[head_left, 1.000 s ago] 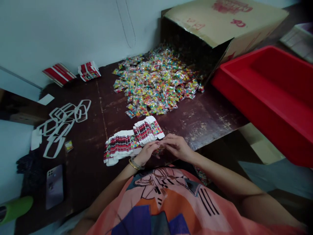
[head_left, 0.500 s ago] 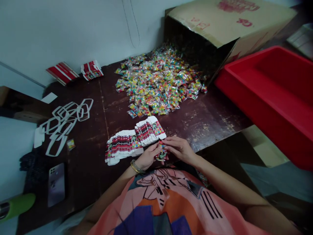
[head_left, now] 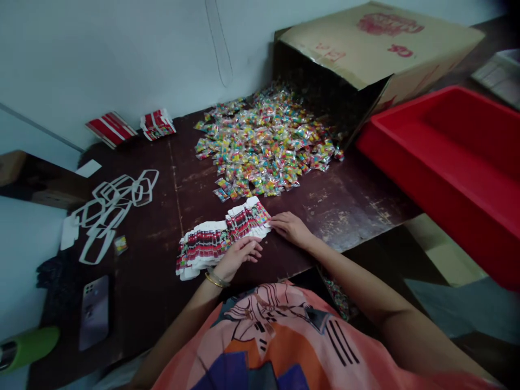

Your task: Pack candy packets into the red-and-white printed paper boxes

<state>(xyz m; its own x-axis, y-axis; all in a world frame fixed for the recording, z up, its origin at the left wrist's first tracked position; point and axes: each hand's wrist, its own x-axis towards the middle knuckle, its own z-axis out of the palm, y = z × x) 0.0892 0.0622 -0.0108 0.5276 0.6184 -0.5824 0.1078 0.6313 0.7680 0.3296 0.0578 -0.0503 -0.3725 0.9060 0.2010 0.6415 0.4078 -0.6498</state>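
A fanned row of flat printed cartons [head_left: 221, 236], red, black and white, lies on the dark wooden table [head_left: 349, 203] near its front edge. My left hand [head_left: 239, 255] rests flat on the near side of the row, fingers stretched out. My right hand [head_left: 289, 226] touches the right end of the row with its fingertips, fingers partly curled. Behind the row spreads a heap of small colourful candy packets [head_left: 266, 143], spilling from a cardboard box [head_left: 377, 46] lying on its side.
A red plastic tub [head_left: 447, 162] stands at the right. White cardboard cut-out scraps [head_left: 111, 208] lie at the left, with one loose packet [head_left: 121, 245], a phone [head_left: 94, 311] and a green object [head_left: 28, 346]. Red-striped stacks [head_left: 134, 127] sit by the wall.
Both hands held a small folded carton in front of me; now that carton is gone from view and the hands have moved forward onto the fanned row.
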